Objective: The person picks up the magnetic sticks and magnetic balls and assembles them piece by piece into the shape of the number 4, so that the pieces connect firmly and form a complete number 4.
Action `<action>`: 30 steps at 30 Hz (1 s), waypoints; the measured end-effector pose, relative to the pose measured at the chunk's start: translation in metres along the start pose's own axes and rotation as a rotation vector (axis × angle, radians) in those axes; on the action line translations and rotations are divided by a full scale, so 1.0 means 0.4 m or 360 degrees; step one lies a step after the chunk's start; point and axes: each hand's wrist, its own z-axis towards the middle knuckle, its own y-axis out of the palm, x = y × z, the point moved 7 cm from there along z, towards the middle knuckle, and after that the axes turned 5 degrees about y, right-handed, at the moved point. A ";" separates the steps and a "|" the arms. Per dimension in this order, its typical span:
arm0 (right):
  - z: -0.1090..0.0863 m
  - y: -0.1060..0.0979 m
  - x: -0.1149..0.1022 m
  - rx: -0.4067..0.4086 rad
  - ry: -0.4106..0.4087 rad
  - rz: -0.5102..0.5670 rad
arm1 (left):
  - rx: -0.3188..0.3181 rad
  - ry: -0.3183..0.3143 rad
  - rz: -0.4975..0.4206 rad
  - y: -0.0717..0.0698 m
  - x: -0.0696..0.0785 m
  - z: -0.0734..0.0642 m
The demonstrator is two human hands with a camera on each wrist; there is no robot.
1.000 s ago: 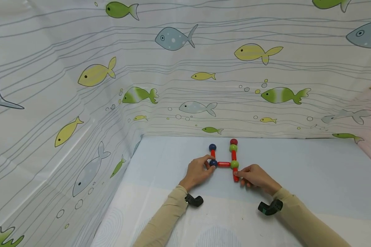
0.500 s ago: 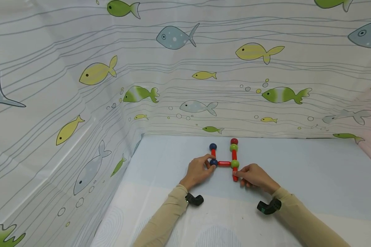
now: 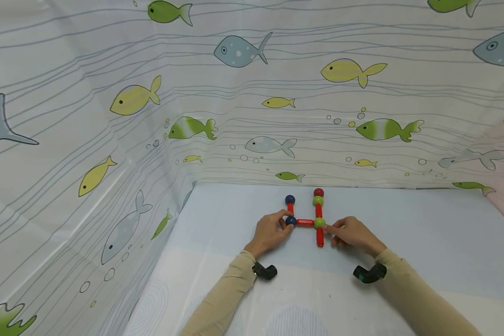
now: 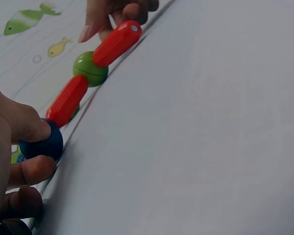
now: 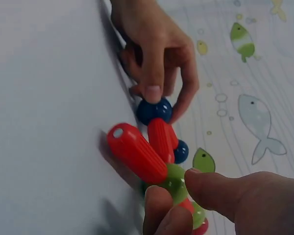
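A toy of ribbed red rods and balls lies on the white surface in a rough H shape. In the head view my left hand [image 3: 270, 232] pinches the lower-left blue ball [image 4: 45, 142] between thumb and fingers. A red connecting rod [image 3: 305, 222] runs from it to a green ball [image 3: 319, 222]. My right hand [image 3: 353, 234] is at that green ball; the right wrist view shows its thumb and a finger on either side of it. A red rod [image 5: 135, 151] with a silvery end tip sticks out from the green ball toward me, with no fingers round it.
Beyond my left hand stands another blue ball [image 3: 290, 199] on a short rod. Farther up the right side are a second green ball [image 3: 318, 200] and a red ball [image 3: 318, 192]. A fish-print sheet [image 3: 231, 107] rises behind and at the left.
My right hand has let go of the near red rod and moved up to the green ball. My left hand keeps its hold on the blue ball.
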 end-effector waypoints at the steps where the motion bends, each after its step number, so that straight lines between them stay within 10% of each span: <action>1: 0.007 -0.014 0.000 0.0020 -0.0008 -0.0017 | -0.0002 -0.0005 0.0001 0.000 -0.001 0.000; 12: 0.134 -0.124 -0.019 0.0290 -0.0096 -0.0117 | -0.0005 -0.0031 0.0015 0.000 -0.013 -0.005; 30: 0.268 -0.117 -0.092 0.0200 -0.0078 -0.0290 | 0.0000 -0.0009 0.0031 0.003 0.000 -0.001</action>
